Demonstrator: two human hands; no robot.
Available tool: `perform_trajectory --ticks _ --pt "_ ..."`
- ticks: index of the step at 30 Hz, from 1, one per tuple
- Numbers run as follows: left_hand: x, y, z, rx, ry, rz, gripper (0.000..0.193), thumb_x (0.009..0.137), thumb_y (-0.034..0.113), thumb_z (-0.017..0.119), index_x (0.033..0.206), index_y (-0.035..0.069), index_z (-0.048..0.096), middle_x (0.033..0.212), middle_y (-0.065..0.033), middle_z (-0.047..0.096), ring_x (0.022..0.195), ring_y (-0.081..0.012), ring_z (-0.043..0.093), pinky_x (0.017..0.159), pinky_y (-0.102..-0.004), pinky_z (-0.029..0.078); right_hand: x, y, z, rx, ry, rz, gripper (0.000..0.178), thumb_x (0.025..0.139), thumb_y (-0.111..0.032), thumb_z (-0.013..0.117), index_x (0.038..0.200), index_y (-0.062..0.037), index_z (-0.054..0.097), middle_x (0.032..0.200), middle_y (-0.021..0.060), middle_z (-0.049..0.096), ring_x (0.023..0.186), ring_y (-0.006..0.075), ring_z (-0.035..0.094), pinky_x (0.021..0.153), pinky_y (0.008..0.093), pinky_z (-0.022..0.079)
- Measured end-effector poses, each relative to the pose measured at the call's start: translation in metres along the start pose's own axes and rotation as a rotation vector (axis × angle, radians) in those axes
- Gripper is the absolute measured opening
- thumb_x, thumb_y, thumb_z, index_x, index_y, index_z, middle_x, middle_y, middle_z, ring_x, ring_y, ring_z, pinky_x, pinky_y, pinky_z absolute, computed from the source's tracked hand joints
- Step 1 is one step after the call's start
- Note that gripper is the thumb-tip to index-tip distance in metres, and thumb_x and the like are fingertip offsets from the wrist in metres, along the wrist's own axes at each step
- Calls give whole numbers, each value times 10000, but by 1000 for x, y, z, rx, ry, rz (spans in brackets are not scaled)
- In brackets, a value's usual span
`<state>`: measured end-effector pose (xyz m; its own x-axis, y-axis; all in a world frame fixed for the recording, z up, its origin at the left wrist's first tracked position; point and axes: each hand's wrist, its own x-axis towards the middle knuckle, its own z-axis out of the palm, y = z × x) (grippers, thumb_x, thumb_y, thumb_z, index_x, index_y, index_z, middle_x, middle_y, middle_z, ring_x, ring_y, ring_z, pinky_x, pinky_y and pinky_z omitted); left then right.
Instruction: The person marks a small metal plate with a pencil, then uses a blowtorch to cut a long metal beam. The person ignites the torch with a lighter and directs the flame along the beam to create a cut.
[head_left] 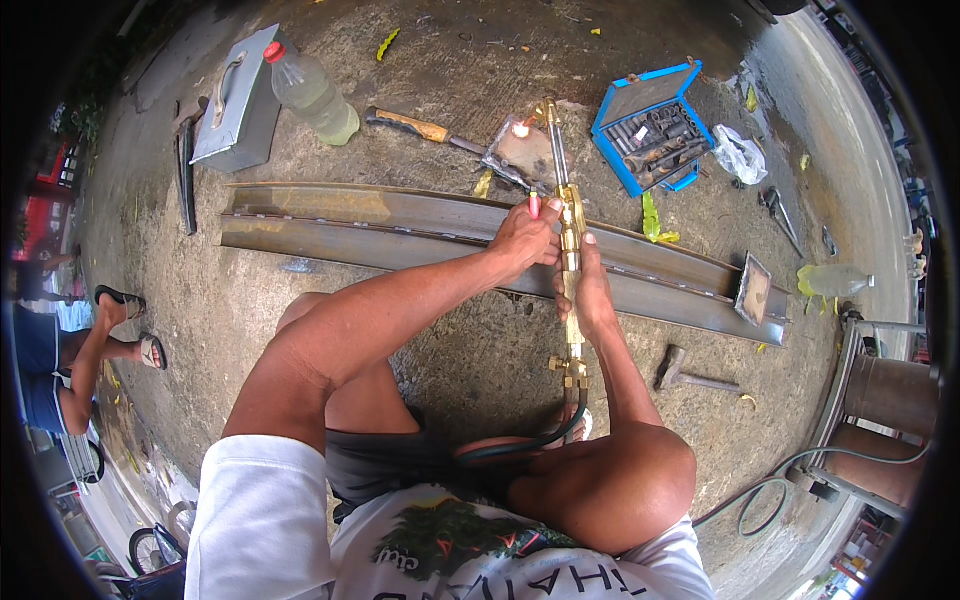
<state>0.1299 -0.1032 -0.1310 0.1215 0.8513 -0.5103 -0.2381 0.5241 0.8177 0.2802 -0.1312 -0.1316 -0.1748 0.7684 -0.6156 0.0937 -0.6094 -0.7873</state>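
My right hand is wrapped round the brass body of a gas cutting torch, with hoses running from its near end between my legs. The torch's tubes point away from me, and its angled tip stands over a small square metal plate with a bright glowing spot. My left hand is closed beside the torch body, fingertips close to or touching it. From its fingers sticks a small pink stick-like object, whose kind I cannot make out. Both hands are above a long steel channel beam on the ground.
A yellow-handled tool reaches to the plate. Around lie a grey metal box, bottles, a hammer, a blue socket set case, another hammer and a metal plate on the beam. Another person's legs are left.
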Motion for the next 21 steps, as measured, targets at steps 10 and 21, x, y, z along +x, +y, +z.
perform_trajectory --ticks 10,21 --pt "0 2 3 25 19 -12 483 1085 415 401 1278 -24 456 1124 -333 631 990 -395 703 830 -432 613 1 1 -1 -2 1 13 671 1018 -680 205 916 -82 493 618 16 454 398 125 401 357 297 347" --pt "0 1 2 17 19 -3 503 1090 404 386 1290 -51 464 1085 -322 650 959 -386 710 826 -436 616 2 1 -1 4 -24 7 669 1019 -682 205 918 -83 487 614 14 447 395 124 400 351 292 347"
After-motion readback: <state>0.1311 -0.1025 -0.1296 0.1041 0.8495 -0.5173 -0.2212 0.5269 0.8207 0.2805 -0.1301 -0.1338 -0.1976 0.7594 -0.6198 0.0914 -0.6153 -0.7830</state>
